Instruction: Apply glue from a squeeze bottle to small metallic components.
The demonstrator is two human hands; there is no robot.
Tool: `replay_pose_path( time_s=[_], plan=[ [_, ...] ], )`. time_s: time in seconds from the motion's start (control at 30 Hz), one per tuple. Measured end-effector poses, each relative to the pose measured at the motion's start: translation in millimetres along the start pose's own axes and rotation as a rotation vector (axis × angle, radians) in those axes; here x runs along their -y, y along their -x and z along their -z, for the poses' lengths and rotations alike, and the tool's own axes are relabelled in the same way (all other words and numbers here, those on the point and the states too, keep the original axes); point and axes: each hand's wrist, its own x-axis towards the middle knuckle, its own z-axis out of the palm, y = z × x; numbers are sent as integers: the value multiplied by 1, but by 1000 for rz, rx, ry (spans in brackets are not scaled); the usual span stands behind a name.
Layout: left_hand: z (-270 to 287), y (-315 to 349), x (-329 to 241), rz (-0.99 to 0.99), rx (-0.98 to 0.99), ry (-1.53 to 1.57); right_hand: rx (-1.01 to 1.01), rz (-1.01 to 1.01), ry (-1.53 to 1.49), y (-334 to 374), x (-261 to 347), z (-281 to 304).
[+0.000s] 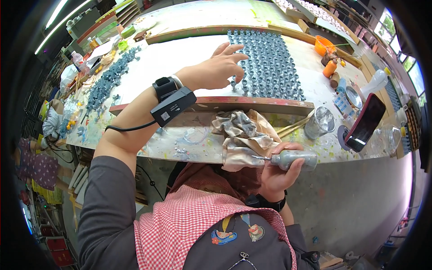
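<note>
One large block of small figures (272, 67) stands in close rows on the table (189, 144), its left edge beside and partly beneath the left hand (216, 71). That hand's fingers are spread apart and point right, over the edge rows; I cannot tell whether a fingertip touches a piece. Nearer, a bottle (299, 159) lies across the right hand (276, 177) at the table's near edge, clamped between the thumb on its right and the fingers curled around its far side. Its thin tip (261, 157) points left, in front of a crumpled cloth (240, 130).

Some of the block's left side is hidden by the left hand, and single figures are too small to make out in detail. The bottle covers part of the right palm, and the very end of its tip is hard to see against the cloth.

The block looks blue-grey and shiny, its rows even and tightly set. The bottle is cloudy grey, with a rounded body and a narrow neck
</note>
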Motion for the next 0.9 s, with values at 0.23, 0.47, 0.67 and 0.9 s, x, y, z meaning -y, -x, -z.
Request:
replay_pose_path(
  time_s=[0.23, 0.47, 0.67, 0.9],
  plan=[
    [-5, -9, -6, 29, 48, -61, -3, 41, 20, -3, 5, 7],
    [-11, -11, -2, 1, -5, 2, -4, 41, 32, -4, 4, 6],
    [-6, -9, -2, 44, -34, -13, -9, 63, 50, -2, 1, 6],
    [53, 68, -13, 69, -170, 337, -62, 21, -38, 4, -1, 1]
  ],
)
